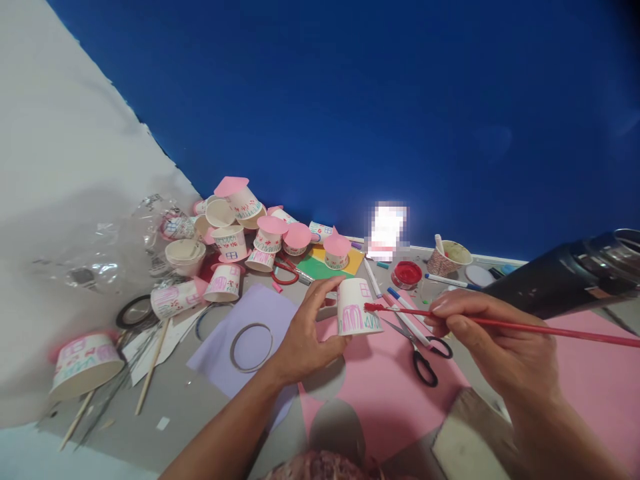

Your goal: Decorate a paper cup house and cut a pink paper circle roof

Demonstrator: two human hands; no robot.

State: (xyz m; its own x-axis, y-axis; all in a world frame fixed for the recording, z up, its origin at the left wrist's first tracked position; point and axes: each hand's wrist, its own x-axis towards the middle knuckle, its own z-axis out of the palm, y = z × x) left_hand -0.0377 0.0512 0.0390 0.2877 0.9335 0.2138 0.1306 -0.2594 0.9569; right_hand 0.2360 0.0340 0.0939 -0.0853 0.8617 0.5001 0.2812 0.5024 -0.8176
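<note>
My left hand (314,328) grips a white paper cup (354,308), turned upside down with its rim at the bottom. A pink door, a pink window and blue-green grass marks are drawn on its side. In my right hand (493,333) is a red paintbrush (525,325), held by the handle close to its bristles. The brush's red-coated tip meets the right part of the cup's wall, or lies just in front of it. An open jar of red paint (407,274) stands beyond the brush.
Decorated cups with pink paper roofs (271,227) crowd the back left. Scissors (424,360) and markers (373,277) lie by pink paper (390,407). Purple paper (227,347) bears a tape ring (251,348). A dark flask (555,275) lies at right, near a patterned cup (449,258).
</note>
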